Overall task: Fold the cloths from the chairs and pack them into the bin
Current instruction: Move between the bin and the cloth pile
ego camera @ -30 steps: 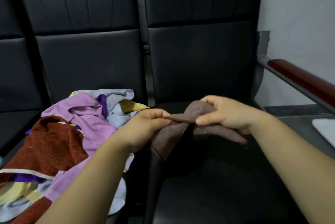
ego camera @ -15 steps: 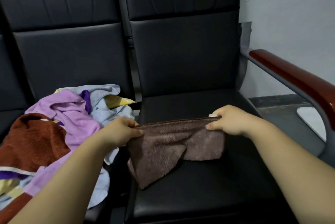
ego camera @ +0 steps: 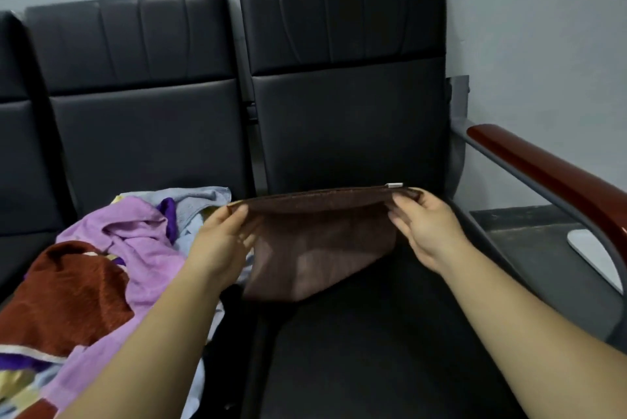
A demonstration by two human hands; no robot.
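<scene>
A brown cloth (ego camera: 315, 249) hangs stretched in the air above the right black chair seat (ego camera: 373, 350). My left hand (ego camera: 220, 238) pinches its top left corner and my right hand (ego camera: 424, 225) pinches its top right corner, where a small white tag shows. The top edge runs taut between both hands and the rest droops to a point. A pile of cloths (ego camera: 112, 259), lilac, rust red, pale blue and yellow, lies on the middle chair at the left. No bin is in view.
Black padded chair backs (ego camera: 346, 79) stand against a grey wall. A red-brown wooden armrest (ego camera: 549, 177) on a grey frame runs along the right. A white object (ego camera: 593, 255) lies on the dark floor beyond it.
Both hands have moved apart and lifted, pulling the bunched brown cloth open until its top edge is taut. The view has tilted upward.
</scene>
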